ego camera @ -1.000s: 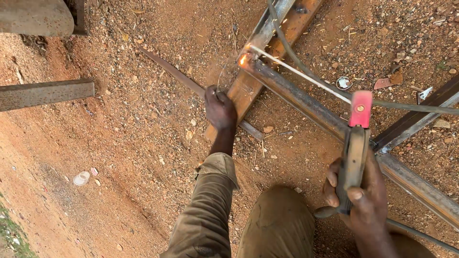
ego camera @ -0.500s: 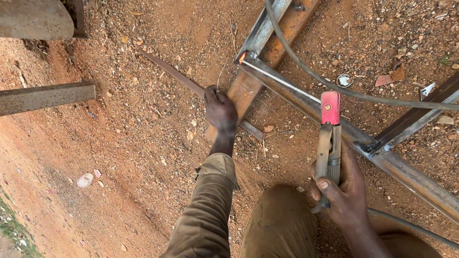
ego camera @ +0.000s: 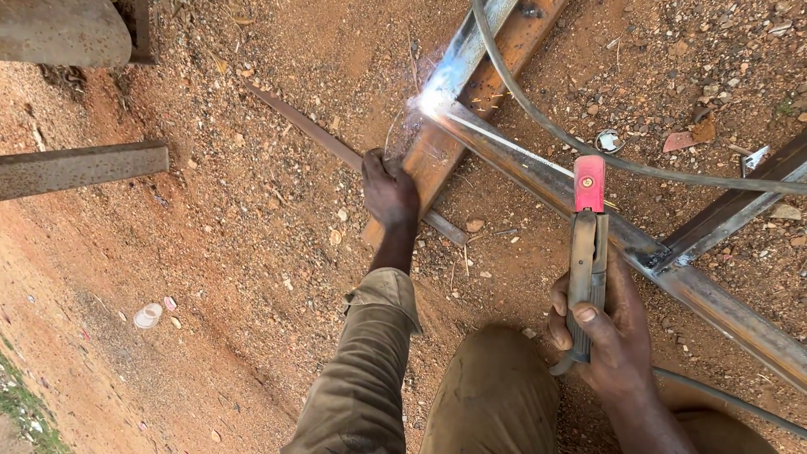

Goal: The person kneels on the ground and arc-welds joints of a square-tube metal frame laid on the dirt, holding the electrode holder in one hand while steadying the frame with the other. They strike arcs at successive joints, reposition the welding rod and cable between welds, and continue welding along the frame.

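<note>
Since half a sec ago our rod's back on the joint: the electrode holder [ego camera: 588, 252] swung up w/ its red head [ego camera: 589, 182] mid-right of the frame, and the thin welding rod [ego camera: 504, 147] now reaches from it up-left to the corner where the steel pieces meet. Before, the rod tip was off the metal and nothing was lit; now there's a bright arc [ego camera: 424, 105] w/ sparks at upper centre. So we'd say the weld's running again on that same corner, not a new spot.

Big to small:
- Steel frame bar [ego camera: 723, 311] runs diagonally from the arc down to the lower right edge. A rusty flat bar [ego camera: 471, 92] crosses it, heading toward the top of the frame.
- Grey cable [ego camera: 538, 109] loops from top centre out the right edge, lying over the frame.
- Our left hand [ego camera: 391, 189], centre of frame, is pressed down on the edge of the rusty bar, fingers curled over it, just below the arc.
- Our right hand [ego camera: 609, 336], lower right, is wrapped tight round the holder's handle, thumb on top.
- Small white cap [ego camera: 148, 315] lies in the dirt at lower left, well apart from everything.
</note>
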